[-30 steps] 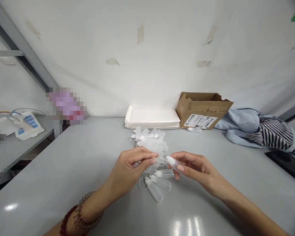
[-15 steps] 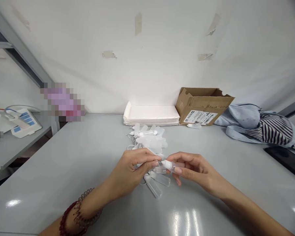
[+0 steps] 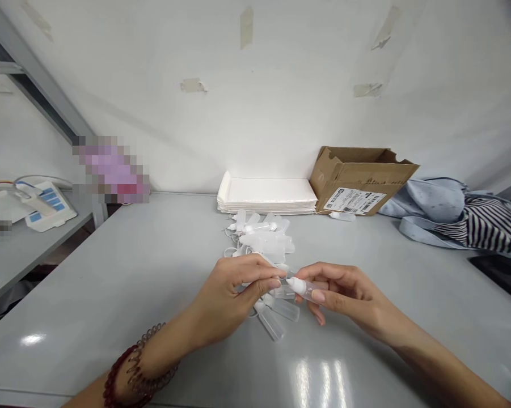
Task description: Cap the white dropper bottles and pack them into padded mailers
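My right hand [image 3: 344, 292] holds a small clear bottle with a white pointed cap [image 3: 300, 285], its tip turned left. Close to that tip is my left hand [image 3: 242, 289], thumb and fingers pinched together; what lies between them is too small to name. Beneath and beyond both hands, several clear bottles with white caps and thin loops [image 3: 266, 241] lie in a heap on the grey table [image 3: 161, 243]. Two more bottles [image 3: 272, 323] stick out toward me below my hands.
Behind the heap lies a stack of white padded envelopes [image 3: 267, 195]. An open cardboard box [image 3: 361, 184] stands right of it, with one bottle [image 3: 342, 216] in front. Farther right are a blue striped cloth bag [image 3: 434, 209] and a black phone-like object [image 3: 499, 280].
The view has shifted slightly, so most things appear a little farther right. My hands keep nearly the same pose, with the bottle still in my right hand.
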A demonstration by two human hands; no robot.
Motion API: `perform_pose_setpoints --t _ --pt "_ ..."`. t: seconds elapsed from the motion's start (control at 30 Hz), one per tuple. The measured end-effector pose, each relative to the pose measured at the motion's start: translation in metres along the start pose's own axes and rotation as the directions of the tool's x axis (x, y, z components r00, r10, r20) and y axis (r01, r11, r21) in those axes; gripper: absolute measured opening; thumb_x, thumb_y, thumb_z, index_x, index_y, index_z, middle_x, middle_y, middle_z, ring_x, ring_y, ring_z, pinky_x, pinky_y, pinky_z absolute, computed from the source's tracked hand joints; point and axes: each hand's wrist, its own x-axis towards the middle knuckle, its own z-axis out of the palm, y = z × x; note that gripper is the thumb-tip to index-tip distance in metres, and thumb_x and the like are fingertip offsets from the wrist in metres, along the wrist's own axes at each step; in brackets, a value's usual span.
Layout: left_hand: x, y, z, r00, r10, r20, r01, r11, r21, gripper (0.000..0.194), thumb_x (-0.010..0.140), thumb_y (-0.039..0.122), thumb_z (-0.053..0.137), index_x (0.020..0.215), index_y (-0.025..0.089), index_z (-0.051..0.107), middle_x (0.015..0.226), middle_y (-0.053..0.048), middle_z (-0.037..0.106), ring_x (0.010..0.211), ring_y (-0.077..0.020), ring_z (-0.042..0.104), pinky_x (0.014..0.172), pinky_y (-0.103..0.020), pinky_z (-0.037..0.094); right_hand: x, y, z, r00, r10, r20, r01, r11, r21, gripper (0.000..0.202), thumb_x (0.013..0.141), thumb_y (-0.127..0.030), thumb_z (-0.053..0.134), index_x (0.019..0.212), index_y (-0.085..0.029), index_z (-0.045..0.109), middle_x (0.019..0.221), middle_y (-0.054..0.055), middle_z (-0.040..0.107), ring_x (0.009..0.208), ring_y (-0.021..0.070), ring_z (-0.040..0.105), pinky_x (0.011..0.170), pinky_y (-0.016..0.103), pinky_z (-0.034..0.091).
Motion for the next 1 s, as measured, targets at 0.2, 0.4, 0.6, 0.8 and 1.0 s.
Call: perform_pose_setpoints --t 0.2,0.4,0.6,0.8,1.0 --pt "0.0002 0.0023 0.0002 1.0 0.015 0.005 -0.015 1.0 0.003 0.021 0.086 0.018 0.057 0.094 0.025 0.075 0.081 -0.002 0.07 0.069 -0.014 0.062 0.063 -0.024 0.048 -0.0006 -0.0016 0.0008 1.0 -0.01 0.02 0.009 1.0 0.03 0.024 0.087 -0.034 0.059 0.105 -0.019 0.063 0.083 0.004 0.064 0.06 0.0109 0.055 0.061 0.028 0.043" --pt "-0.0021 0.0027 0.0012 1.0 0.02 -0.004 -0.02 1.0 -0.014 0.019 0.085 0.019 0.058 0.092 0.024 0.075 0.08 -0.002 0.071 0.068 -0.014 0.063 0.062 -0.024 0.049 -0.003 -0.0027 0.0058 0.999 0.004 0.045 -0.006 0.999 0.038 0.022 0.087 -0.033 0.059 0.104 -0.02 0.064 0.083 0.003 0.064 0.06 0.0101 0.054 0.062 0.028 0.044" --pt "-0.0015 0.004 0.0018 0.998 0.062 -0.014 -0.062 0.998 -0.03 0.019 0.085 0.016 0.06 0.092 0.024 0.075 0.078 -0.001 0.07 0.067 -0.012 0.062 0.062 -0.022 0.049 -0.0038 -0.0018 0.0046 0.999 -0.005 0.041 0.002 0.998 0.07 0.021 0.088 -0.032 0.059 0.106 -0.021 0.064 0.084 0.003 0.065 0.062 0.0102 0.056 0.065 0.028 0.044" --pt "-0.0021 0.0037 0.0017 0.998 0.069 -0.014 -0.069 0.997 -0.043 0.019 0.085 0.015 0.059 0.093 0.022 0.075 0.078 -0.001 0.069 0.067 -0.0117 0.062 0.063 -0.022 0.048 -0.0047 0.0004 0.0035 0.998 -0.02 0.051 0.015 0.995 0.097 0.021 0.088 -0.031 0.059 0.106 -0.021 0.064 0.083 0.003 0.065 0.062 0.0101 0.056 0.063 0.027 0.043" --pt "-0.0037 0.0044 0.0015 0.998 0.069 -0.012 -0.07 0.996 -0.048 0.019 0.085 0.013 0.059 0.094 0.02 0.075 0.079 -0.002 0.07 0.07 -0.0117 0.063 0.065 -0.021 0.048 -0.0029 -0.0016 0.0035 0.998 -0.046 0.049 0.04 0.991 0.126 0.019 0.088 -0.03 0.058 0.103 -0.021 0.065 0.085 0.003 0.064 0.06 0.009 0.055 0.061 0.026 0.044"
